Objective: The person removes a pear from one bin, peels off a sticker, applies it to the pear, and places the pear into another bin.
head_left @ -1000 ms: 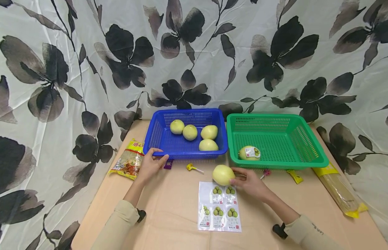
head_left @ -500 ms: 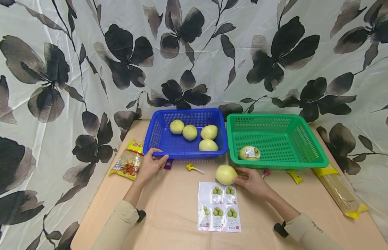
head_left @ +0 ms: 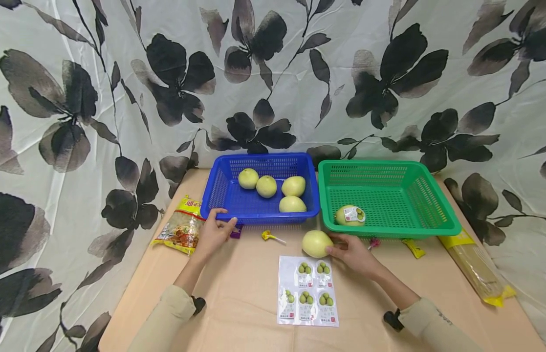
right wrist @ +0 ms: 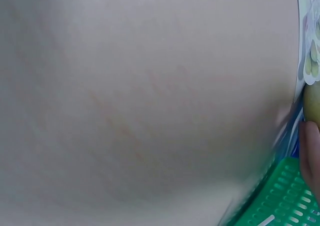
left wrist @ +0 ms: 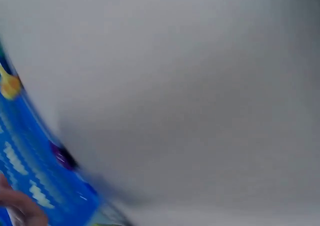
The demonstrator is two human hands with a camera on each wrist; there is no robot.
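In the head view my right hand [head_left: 354,254] holds a round, pale yellow-green fruit [head_left: 316,244] by its right side, thumb in front, just above the top edge of a sticker sheet [head_left: 287,274]. My left hand [head_left: 214,234] grips the front left rim of a blue plastic basket [head_left: 255,216]. Several similar fruits [head_left: 266,187] lie in that basket. To its right stands a green basket [head_left: 396,230], with one fruit [head_left: 343,215] bearing a sticker [head_left: 354,213] inside. The wrist views catch only parts of the fingers [left wrist: 22,206] and of the held fruit [right wrist: 312,103].
A yellow-and-clear food bag [head_left: 180,227] lies left of the blue basket. Before the baskets are a yellow lollipop [head_left: 273,237], a purple wrapper [head_left: 236,231], a pink lollipop [head_left: 374,242] and a yellow sachet [head_left: 414,248]. A noodle pack [head_left: 477,271] lies at right. A floral curtain [head_left: 273,88] hangs behind.
My right hand has shifted the fruit slightly right and away from the sticker sheet. The left hand stays on the blue basket's rim.
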